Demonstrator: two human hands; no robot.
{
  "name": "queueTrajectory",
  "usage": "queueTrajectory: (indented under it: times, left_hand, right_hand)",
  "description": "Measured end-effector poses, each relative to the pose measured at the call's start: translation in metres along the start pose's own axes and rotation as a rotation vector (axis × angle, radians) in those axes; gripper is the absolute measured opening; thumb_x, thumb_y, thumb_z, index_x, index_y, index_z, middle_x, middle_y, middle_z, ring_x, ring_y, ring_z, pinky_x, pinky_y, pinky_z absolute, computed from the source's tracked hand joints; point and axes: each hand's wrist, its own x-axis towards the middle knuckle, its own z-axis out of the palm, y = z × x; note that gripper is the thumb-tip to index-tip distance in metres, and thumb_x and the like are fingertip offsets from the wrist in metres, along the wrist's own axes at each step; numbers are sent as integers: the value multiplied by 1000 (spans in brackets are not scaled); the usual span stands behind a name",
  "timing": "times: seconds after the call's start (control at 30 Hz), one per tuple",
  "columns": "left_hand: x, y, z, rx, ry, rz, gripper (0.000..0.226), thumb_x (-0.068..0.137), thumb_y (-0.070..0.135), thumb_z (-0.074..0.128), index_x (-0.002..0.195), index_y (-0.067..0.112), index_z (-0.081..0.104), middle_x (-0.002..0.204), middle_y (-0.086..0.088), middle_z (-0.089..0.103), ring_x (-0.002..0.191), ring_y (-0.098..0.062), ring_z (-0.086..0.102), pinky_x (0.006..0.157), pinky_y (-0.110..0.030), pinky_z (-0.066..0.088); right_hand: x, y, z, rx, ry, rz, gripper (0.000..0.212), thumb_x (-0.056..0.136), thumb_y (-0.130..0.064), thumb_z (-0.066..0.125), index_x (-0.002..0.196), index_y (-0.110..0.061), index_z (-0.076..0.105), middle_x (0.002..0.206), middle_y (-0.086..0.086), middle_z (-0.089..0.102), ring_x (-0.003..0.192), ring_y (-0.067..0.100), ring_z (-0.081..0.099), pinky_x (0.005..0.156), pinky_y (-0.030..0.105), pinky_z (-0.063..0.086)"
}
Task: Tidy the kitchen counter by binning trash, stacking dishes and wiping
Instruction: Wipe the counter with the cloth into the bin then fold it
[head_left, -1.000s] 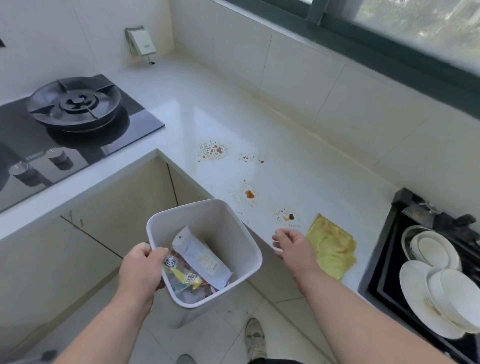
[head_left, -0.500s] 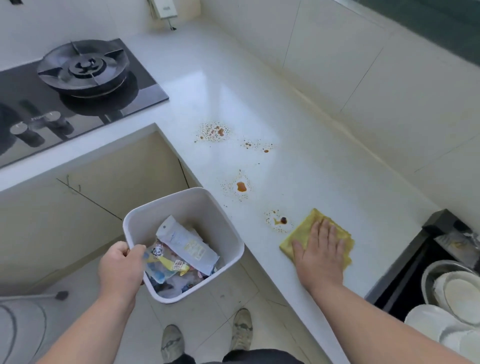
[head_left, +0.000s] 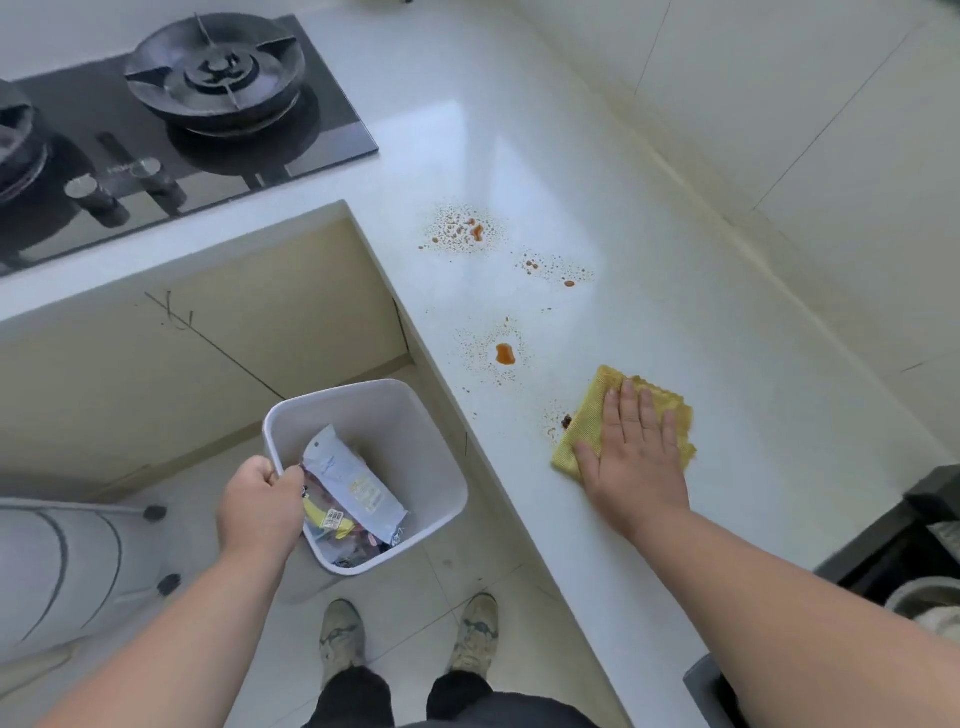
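A yellow cloth (head_left: 595, 415) lies on the white counter (head_left: 675, 291) near its front edge. My right hand (head_left: 636, 457) presses flat on the cloth, fingers spread. The cloth's left edge touches a small brown sauce stain (head_left: 565, 421). More orange-brown splatters (head_left: 505, 354) (head_left: 462, 231) (head_left: 553, 267) dot the counter further back. My left hand (head_left: 260, 506) grips the rim of a white bin (head_left: 415, 431) held above the floor beside the counter. Inside it lie a pale wrapper (head_left: 353, 480) and other packaging.
A black gas hob (head_left: 171, 104) sits in the counter at the back left. A dark sink (head_left: 914, 540) with a dish (head_left: 924, 608) is at the right edge. Beige cabinets stand below the counter. My shoes (head_left: 405, 634) are on the tiled floor. A grey object (head_left: 62, 566) is at the left.
My right hand went from the counter edge onto the yellow cloth and slid it left against the nearest stain. My left hand lowered the bin. The view tilted down.
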Motion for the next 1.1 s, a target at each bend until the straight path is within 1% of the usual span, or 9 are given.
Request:
queueTrajectory:
  times: [0.23,0.53,0.63,0.8,0.9,0.93,1.0,1.03,1.1]
  left_hand:
    - [3,2,23,17,-7,-4,31,92,13,59,73,18,34,69,-9,37,64,-27,31,58,-39,26]
    - [-3,0,41,-25,-38,-48,34,92,14,58,72,18,31,66,-6,36,63,-26,32,60,-38,29]
    - [-5,4,45,-39,-36,-57,33,92,13,57,73,19,30,67,-5,35,63,-25,30,60,-37,27]
    - [-5,8,46,-50,0,-79,34,93,13,56,74,18,29,69,-4,32,64,-25,27,59,-37,23]
    - [-2,10,43,-92,17,-89,34,92,11,57,74,19,30,69,-4,32,65,-25,27,60,-37,24]
    - [-1,11,41,-97,21,-88,34,92,11,57,73,19,30,68,-3,32,65,-25,27,60,-37,24]
    - [3,13,37,-109,31,-89,35,91,11,58,72,19,30,68,-4,32,65,-25,27,61,-37,25]
    - [5,14,35,-114,35,-91,35,91,12,58,72,19,30,68,-4,33,65,-26,28,61,-37,26]
    - [9,17,32,-123,36,-92,34,90,13,58,72,19,29,68,-4,33,65,-26,28,62,-38,27]
  right_hand:
    - [21,-19,-9,-29,16,-141,91,93,-65,-10,168,-14,-13,172,4,-30,162,25,-26,132,51,-14]
    - [38,-70,-18,-34,18,-342,86,94,-55,-10,169,-15,-6,174,1,-20,164,23,-18,133,50,-11]
    - [40,-97,-20,-2,22,-446,82,98,-50,-4,170,-14,10,179,3,0,167,26,-6,134,48,-8]
    - [40,-146,-14,97,115,-677,61,106,-34,30,151,-4,57,159,15,55,153,34,45,134,49,13]
    - [29,-174,-23,218,-4,-781,50,114,-29,36,154,-5,52,160,13,54,154,30,44,132,40,17]
    - [24,-180,-27,307,-56,-740,47,115,-31,37,154,-9,51,159,12,56,150,33,47,128,41,28]
    - [18,-187,-34,545,-88,-568,40,113,-37,37,137,-15,59,130,11,72,121,38,65,99,45,50]
    - [17,-189,-39,694,-68,-480,40,111,-41,35,126,-14,61,111,10,73,102,37,67,84,42,49]
    - [20,-189,-51,938,20,-365,41,104,-42,33,110,-13,62,88,4,67,82,30,59,71,35,37]
